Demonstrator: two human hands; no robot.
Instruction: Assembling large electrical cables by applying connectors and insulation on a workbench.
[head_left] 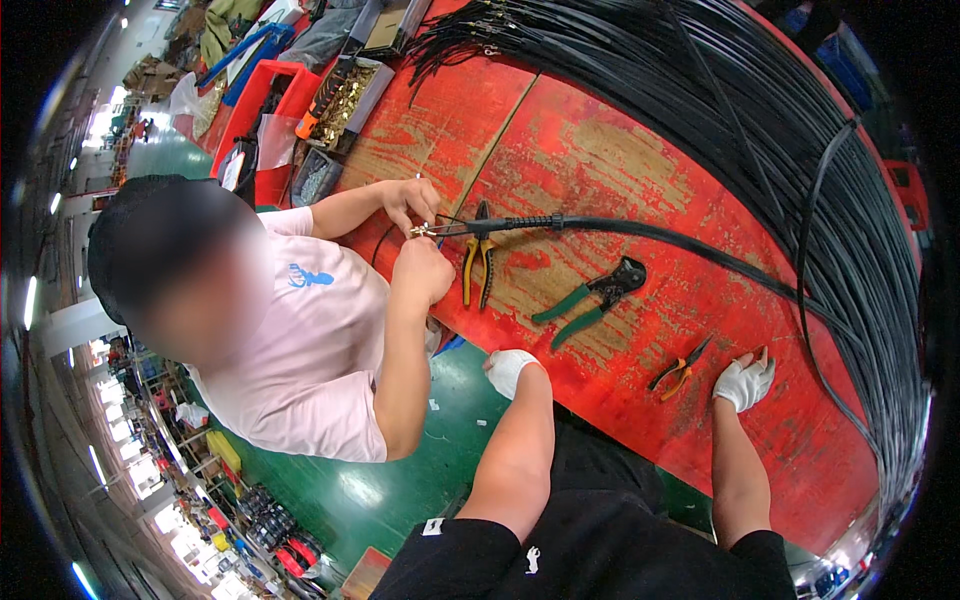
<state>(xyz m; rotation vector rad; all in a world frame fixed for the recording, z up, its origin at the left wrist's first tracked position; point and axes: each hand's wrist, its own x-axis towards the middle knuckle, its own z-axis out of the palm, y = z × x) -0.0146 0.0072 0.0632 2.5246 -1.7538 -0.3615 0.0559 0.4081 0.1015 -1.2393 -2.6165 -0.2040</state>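
My left hand point(511, 371), in a white glove, rests by the near edge of the red table point(640, 420); its fingers are mostly hidden from above. My right hand point(745, 381), also gloved in white with bare fingertips, lies on the tabletop, fingers apart and holding nothing. Just left of it are small orange-and-black needle-nose pliers point(681, 369). Green-handled cutters point(596, 300) lie farther left. Across from me, a co-worker's hands point(420, 262) hold small brass-coloured fittings at the end of a black cable point(650, 228). Yellow-and-black pliers point(480, 257) lie beneath that cable end.
A thick bundle of black cables point(760, 130) runs along the table's far side and curves down the right. At the back left stand a grey bin of brass parts point(345, 105), a small tray point(317, 178) and a red crate point(262, 95). The co-worker point(290, 330) stands close at my left.
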